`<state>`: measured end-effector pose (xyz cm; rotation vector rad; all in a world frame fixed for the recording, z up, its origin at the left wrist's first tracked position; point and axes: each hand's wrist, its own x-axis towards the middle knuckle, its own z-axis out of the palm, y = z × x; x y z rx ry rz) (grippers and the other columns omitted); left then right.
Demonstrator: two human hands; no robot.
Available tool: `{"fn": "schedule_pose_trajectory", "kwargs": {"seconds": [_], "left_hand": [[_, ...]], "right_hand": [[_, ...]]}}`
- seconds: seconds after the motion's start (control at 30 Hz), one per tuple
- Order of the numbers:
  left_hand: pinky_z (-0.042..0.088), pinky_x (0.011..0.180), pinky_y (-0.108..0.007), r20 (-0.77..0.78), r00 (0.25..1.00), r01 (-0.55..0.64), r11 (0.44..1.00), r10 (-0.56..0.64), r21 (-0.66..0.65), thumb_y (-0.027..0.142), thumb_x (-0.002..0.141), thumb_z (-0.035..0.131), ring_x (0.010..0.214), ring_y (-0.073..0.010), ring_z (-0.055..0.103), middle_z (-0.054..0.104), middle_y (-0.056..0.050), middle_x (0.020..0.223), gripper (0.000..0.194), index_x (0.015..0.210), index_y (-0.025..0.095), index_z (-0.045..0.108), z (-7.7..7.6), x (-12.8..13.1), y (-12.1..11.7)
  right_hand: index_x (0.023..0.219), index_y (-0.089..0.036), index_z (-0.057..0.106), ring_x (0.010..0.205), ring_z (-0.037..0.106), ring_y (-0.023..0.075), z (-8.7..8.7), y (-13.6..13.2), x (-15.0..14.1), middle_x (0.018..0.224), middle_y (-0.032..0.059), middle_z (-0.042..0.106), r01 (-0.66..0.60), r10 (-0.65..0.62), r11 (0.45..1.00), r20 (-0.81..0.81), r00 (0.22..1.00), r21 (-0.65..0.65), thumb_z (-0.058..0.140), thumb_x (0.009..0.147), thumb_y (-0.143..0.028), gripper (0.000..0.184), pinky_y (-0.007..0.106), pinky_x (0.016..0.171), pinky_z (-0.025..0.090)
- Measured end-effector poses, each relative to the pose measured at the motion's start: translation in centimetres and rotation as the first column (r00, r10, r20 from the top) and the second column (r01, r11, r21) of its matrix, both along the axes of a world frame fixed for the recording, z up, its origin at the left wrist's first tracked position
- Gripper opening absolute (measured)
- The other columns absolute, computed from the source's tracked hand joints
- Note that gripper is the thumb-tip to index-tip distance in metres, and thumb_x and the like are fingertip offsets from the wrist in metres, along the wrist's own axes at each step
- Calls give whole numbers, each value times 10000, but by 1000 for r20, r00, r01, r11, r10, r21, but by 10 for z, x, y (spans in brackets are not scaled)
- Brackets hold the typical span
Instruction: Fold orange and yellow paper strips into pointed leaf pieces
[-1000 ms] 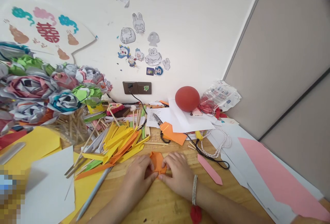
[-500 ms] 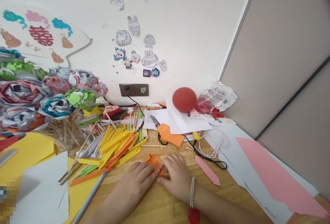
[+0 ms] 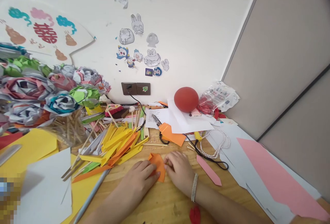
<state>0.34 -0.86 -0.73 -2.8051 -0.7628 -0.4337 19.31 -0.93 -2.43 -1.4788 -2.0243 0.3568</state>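
Observation:
A small folded piece of orange paper (image 3: 160, 164) lies on the wooden table between my two hands. My left hand (image 3: 143, 177) holds it down, fingers over its left side and thumb along its lower part. At the right edge of the paper, my right hand (image 3: 178, 169) has its thumb and bent forefinger close together on the rim. A beaded bracelet circles my right wrist, and a red piece (image 3: 195, 214) shows below it. Just behind the hands lie more orange paper pieces (image 3: 172, 134) and partly covered scissors (image 3: 156, 120).
Folded yellow and orange strips (image 3: 120, 145) are heaped to the left, near paper flowers (image 3: 62, 103) on sticks. A red balloon (image 3: 186, 99) rests at the back. To the right lie a pink strip (image 3: 208, 170), a bead string (image 3: 218, 153) and large pink paper (image 3: 273, 172).
My right hand has drawn slightly away from my left, uncovering more of the orange paper's right side. The left hand stays on the paper. The whole view has shifted a little.

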Motion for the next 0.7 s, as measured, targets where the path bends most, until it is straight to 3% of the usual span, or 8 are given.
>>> {"fn": "schedule_pose_trajectory", "kwargs": {"seconds": [0.13,0.23,0.33,0.4,0.57,0.7], "left_hand": [[454,715,-323,31,999,-19,999,20,-25,198,979,294,821,-203,547,604,-29,871,306,930,194,596,-2,0,-1],[464,721,-317,44,999,-18,1000,18,-10,215,976,319,827,-200,552,607,-28,885,270,961,199,588,-3,0,-2],[480,720,-314,57,998,-11,1000,10,22,205,970,329,816,-193,567,619,-27,881,260,973,206,589,-1,-1,-4],[494,707,-320,98,995,-8,999,4,40,194,963,330,799,-193,579,630,-31,871,259,992,209,588,0,-3,-3],[528,767,-335,308,944,-150,985,117,86,117,904,308,916,-201,612,656,-88,1011,307,1053,176,569,-6,-19,6],[538,816,-324,248,962,-131,990,115,49,111,879,344,974,-186,628,674,-68,1067,323,1064,189,597,-8,-27,14]], "right_hand": [[762,-185,539,769,507,164,-2,3,3,763,-10,578,12,-11,1000,-24,1000,11,526,747,-18,168,283,703,316],[846,-189,555,747,506,165,1,1,5,747,-18,560,-31,30,999,-30,999,-21,593,749,-109,132,283,697,330],[947,-202,552,775,500,183,5,-3,6,788,-20,549,-119,121,992,29,992,-43,727,658,-247,341,298,717,342],[953,-208,551,810,497,193,8,-5,6,820,-14,554,-139,142,989,56,988,-49,750,643,-282,376,311,743,347],[940,-207,560,822,506,188,11,-4,7,839,-11,575,-195,198,977,22,980,-85,728,673,-202,315,318,768,366],[892,-190,581,844,519,184,15,-2,13,846,2,592,-233,232,968,-19,973,-93,679,694,-85,244,305,776,391]]}}
